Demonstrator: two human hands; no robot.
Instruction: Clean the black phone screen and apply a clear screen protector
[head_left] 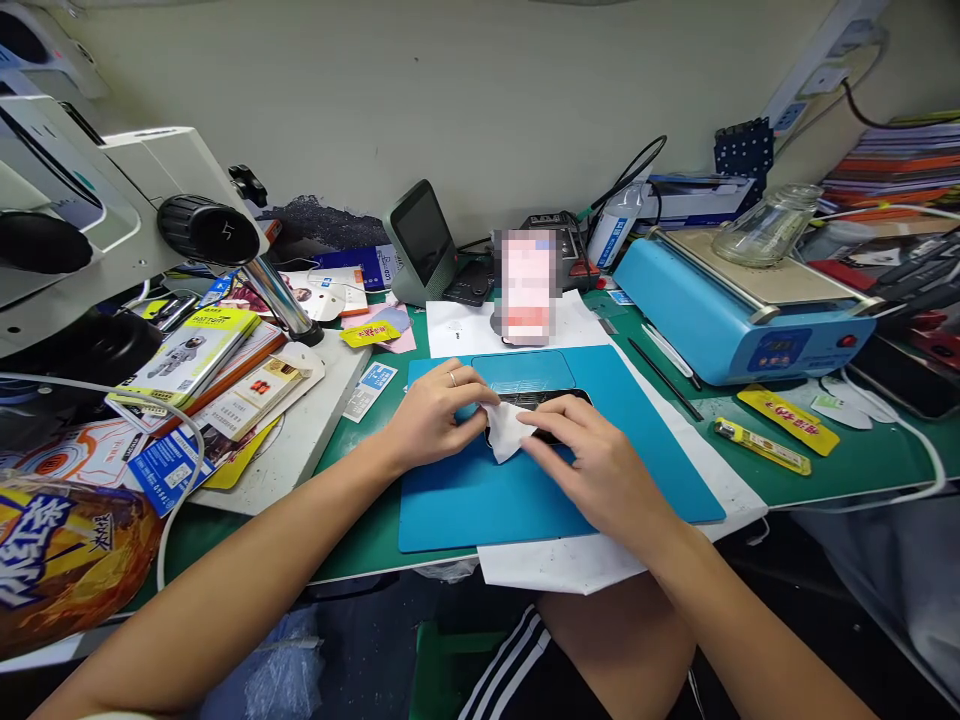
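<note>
A white wipe is stretched between my two hands above a dark phone. My left hand pinches the wipe's left corner between thumb and fingers; a ring is on one finger. From the other side, my right hand grips the wipe's right edge with its fingertips. Most of the phone is covered by the wipe and my hands, so its condition cannot be made out. Under it lies a blue work mat, with a clear rectangular film or outline near the back edge.
A blue heating plate machine carrying a glass jar stands right. A microscope overhangs the left, near stacked boxes and a large tea bottle. A propped, blurred-out phone stands behind the mat. Tweezers lie right.
</note>
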